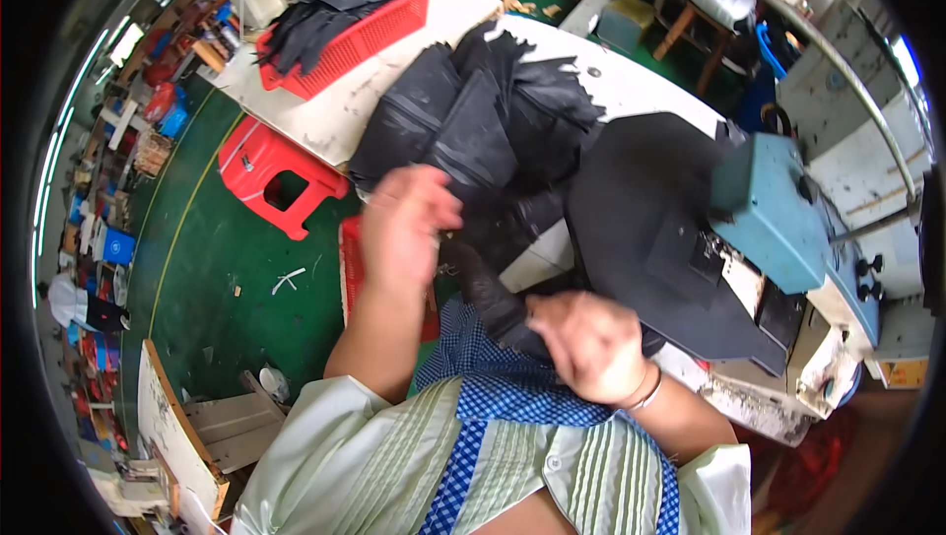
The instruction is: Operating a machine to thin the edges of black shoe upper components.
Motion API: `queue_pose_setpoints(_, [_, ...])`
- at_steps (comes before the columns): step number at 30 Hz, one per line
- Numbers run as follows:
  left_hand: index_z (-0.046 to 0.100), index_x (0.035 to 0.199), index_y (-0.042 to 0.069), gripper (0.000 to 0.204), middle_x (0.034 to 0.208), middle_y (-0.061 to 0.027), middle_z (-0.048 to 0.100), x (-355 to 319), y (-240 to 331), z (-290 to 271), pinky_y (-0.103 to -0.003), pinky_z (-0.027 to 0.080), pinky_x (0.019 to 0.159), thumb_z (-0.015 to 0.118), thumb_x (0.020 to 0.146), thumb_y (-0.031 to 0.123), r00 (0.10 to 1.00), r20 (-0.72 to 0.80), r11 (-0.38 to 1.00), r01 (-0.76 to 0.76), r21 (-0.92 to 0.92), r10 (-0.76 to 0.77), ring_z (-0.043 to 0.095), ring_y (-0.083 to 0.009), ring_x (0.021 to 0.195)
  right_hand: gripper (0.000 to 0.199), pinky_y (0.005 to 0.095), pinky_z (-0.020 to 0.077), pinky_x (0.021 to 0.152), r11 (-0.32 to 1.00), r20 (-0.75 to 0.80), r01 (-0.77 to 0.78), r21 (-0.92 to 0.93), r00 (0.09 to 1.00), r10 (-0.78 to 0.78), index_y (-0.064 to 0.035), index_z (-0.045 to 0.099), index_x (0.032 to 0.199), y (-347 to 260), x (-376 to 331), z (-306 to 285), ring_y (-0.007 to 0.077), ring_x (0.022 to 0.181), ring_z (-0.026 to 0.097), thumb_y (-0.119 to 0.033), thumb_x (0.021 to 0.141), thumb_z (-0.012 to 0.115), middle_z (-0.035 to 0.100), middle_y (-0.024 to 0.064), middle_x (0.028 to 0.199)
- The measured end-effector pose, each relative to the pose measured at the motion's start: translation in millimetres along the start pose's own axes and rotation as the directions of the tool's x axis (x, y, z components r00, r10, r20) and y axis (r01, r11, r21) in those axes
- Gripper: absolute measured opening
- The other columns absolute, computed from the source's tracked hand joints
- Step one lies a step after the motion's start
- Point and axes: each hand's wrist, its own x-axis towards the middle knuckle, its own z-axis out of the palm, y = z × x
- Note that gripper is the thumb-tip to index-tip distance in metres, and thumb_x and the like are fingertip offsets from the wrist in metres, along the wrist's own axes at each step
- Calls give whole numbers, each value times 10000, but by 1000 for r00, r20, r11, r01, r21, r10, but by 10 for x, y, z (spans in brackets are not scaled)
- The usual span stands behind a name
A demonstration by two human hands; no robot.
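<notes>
In front of my body a dark, leather-like piece (485, 294) hangs over the apron on my lap. My right hand (591, 346) is closed on its edge, with thumb and fingers pinched together. My left hand (406, 225) is raised at the far end of this piece, its fingers bent and smeared by motion. Whether it grips anything cannot be made out. Just beyond it, a heap of black leather-like pieces (434, 106) with jagged edges lies on the white table (325, 126).
A blue-green machine (774, 210) with a black flat board (641, 210) stands at the right. On the table's far left, a red basket (345, 47) holds more black pieces. A red stool (281, 175) is on the green floor. Wooden stools (695, 37) stand further back.
</notes>
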Motion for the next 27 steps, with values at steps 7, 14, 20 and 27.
queue_pose_setpoints(7, [771,934,27,332,762,-67,744,538,270,-1007,-291,507,644,624,1036,307,875,-286,535,36,844,392,676,-142,677,244,471,558,867,794,-62,-438,-422,887,457,-4,689,1158,404,-1049,195,389,955,698,-61,922,682,714,213,1099])
queue_pose_setpoints(14, [627,1229,90,582,1001,-84,723,851,-526,-365,-467,516,865,870,778,366,973,156,-189,-123,974,169,665,-338,1013,298,508,517,902,510,19,-337,-792,820,572,11,677,1217,700,-1551,-35,420,1034,657,-127,956,640,689,213,1163])
queue_pose_setpoints(20, [612,1132,102,561,954,-68,669,948,-789,-238,-482,493,926,931,707,281,894,139,-272,-20,962,427,634,-311,1034,373,520,518,853,741,-130,-443,-506,888,442,39,629,1222,253,-1460,-276,462,954,664,0,864,728,676,264,1121])
queue_pose_setpoints(27, [702,1005,161,342,1093,-57,615,1099,-844,-405,-476,485,893,885,759,311,834,242,-275,-114,955,496,612,-305,1068,476,436,574,813,897,-15,-127,-423,991,134,69,589,1309,25,-1156,-455,352,889,719,85,849,709,731,205,1027])
